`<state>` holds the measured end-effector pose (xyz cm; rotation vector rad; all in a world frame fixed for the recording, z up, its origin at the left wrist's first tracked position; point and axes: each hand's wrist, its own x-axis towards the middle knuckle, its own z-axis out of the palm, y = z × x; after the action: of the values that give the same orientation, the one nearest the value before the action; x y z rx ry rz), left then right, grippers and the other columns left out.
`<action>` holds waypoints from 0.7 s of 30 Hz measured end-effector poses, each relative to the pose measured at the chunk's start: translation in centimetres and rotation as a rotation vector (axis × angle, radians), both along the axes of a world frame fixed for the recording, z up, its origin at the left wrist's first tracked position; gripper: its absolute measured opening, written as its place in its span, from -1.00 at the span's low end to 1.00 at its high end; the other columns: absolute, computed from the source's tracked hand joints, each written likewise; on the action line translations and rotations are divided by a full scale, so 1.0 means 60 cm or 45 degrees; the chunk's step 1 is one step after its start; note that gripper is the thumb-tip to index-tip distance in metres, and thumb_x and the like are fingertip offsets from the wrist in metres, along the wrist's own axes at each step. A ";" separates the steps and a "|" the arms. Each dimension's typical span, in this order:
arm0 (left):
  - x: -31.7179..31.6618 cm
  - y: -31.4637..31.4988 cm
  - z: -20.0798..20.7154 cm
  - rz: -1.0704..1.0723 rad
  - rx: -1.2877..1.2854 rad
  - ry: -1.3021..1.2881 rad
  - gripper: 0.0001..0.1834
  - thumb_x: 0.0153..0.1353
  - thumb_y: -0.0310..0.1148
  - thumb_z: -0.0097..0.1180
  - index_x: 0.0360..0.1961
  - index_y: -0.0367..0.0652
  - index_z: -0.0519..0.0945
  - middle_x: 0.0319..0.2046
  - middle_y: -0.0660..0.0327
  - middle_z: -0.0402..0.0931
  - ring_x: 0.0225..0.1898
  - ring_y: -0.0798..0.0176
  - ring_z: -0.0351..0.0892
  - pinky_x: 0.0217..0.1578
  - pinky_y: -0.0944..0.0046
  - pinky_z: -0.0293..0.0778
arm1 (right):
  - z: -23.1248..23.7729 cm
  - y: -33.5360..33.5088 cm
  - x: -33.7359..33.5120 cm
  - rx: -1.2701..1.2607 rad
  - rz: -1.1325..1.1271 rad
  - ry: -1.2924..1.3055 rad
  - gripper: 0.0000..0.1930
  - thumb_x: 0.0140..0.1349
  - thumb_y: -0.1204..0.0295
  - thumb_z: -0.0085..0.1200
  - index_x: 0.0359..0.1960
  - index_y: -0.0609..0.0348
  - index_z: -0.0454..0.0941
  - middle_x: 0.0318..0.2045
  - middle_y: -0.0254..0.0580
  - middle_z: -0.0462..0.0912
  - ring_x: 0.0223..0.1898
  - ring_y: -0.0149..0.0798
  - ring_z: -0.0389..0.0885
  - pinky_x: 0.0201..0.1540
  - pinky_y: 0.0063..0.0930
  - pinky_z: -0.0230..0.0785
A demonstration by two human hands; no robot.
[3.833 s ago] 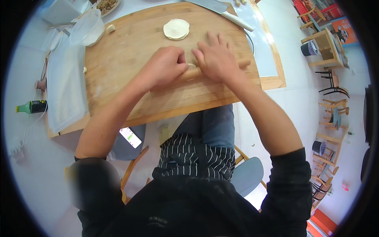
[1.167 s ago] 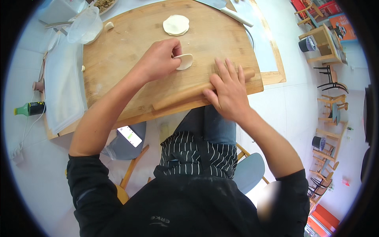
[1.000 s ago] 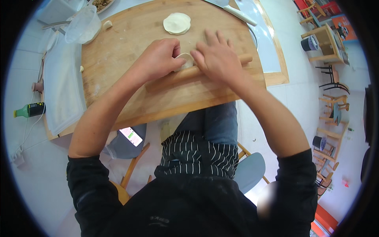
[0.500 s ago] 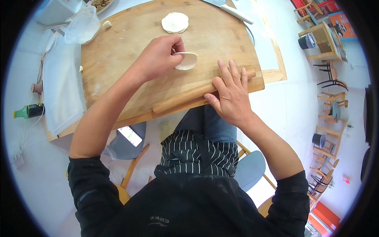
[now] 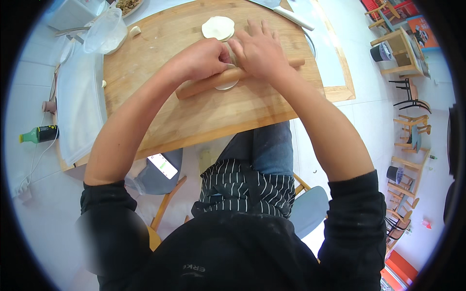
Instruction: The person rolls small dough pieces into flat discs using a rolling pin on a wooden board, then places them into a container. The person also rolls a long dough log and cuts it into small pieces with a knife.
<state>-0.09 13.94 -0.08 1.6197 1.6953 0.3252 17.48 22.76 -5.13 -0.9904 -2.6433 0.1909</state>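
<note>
A wooden rolling pin [image 5: 201,87] lies slantwise on the wooden board, across a small round dough wrapper [image 5: 226,87]. Most of that wrapper is hidden under the pin; its near edge shows below it. My left hand [image 5: 206,60] is closed, thumb and fingers pinching the wrapper's far edge just behind the pin. With its fingers stretched forward, my right hand [image 5: 261,52] lies flat over the pin, the palm resting on it. Beyond both hands sits a small stack of rolled dough wrappers [image 5: 218,27].
The cutting board [image 5: 165,126] fills the table's middle. A knife [image 5: 293,18] rests at its far right edge. Dough bits [image 5: 135,31] and a clear plastic tub [image 5: 105,34] are at the far left, near a dish of filling [image 5: 127,6]. White sheets [image 5: 80,104] lie left.
My left hand has laid the lifted wrapper down on the board. My right hand has moved forward and left, bringing the rolling pin from the near edge onto the wrapper.
</note>
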 end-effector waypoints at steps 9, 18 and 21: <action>0.016 -0.070 -0.029 0.184 0.384 -0.166 -0.84 0.20 -0.47 0.19 -0.24 -0.35 0.64 -0.34 -0.05 0.70 -0.25 -0.02 0.69 -0.18 0.07 0.57 | 0.034 -0.166 0.165 0.056 0.080 -0.105 -0.53 0.45 -0.07 0.09 -0.05 0.13 0.67 0.46 0.29 0.37 0.50 0.41 0.23 0.45 0.50 0.04; -0.007 -0.020 -0.003 0.028 0.115 0.048 -0.83 0.22 -0.43 0.23 -0.28 -0.35 0.67 -0.41 0.00 0.67 -0.36 0.10 0.66 -0.25 0.15 0.56 | -0.008 0.004 -0.007 0.045 -0.047 -0.057 -0.53 0.55 -0.03 -0.07 0.15 0.04 0.65 0.48 0.21 0.31 0.49 0.43 0.20 0.41 0.45 0.13; -0.006 -0.021 0.002 -0.105 0.115 0.116 -0.87 0.23 -0.45 0.23 -0.31 -0.33 0.61 -0.42 0.07 0.63 -0.34 0.19 0.60 -0.23 0.18 0.54 | 0.009 -0.018 0.011 -0.032 -0.002 -0.018 -0.52 0.52 -0.04 -0.02 0.14 0.05 0.65 0.47 0.23 0.32 0.50 0.42 0.20 0.45 0.45 0.08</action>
<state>-0.46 12.70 0.05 1.7897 1.6972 0.2950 18.13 21.66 -4.61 -1.0054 -2.6586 0.2180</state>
